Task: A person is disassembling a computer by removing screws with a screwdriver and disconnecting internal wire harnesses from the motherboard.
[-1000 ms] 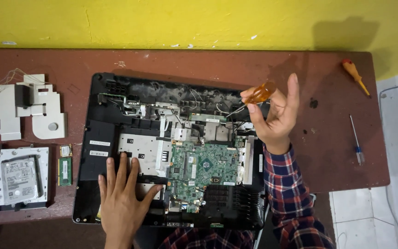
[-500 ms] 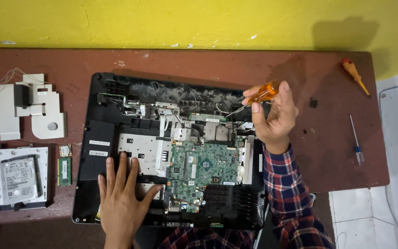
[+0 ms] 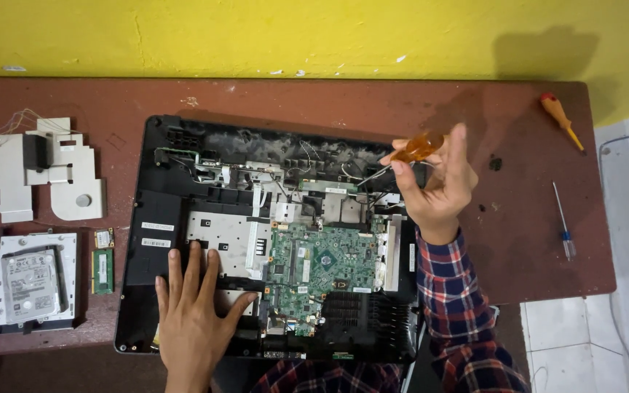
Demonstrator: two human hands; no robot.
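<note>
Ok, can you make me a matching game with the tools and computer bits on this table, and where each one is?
Things:
1. Amber-handled screwdriver
2. Silver hard drive in its metal tray
3. Orange-handled screwdriver with red cap
4. Green circuit board

Places:
A. Table's far right corner
B. Inside the open black computer case
C. In the right hand
D. Table's left edge

Pairs: 1-C, 2-D, 3-A, 4-B

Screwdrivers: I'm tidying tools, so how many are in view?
3. One with an amber handle is held in the right hand over the opened computer. An orange-handled one lies at the table's far right corner. A thin blue-handled one lies below it.
</note>
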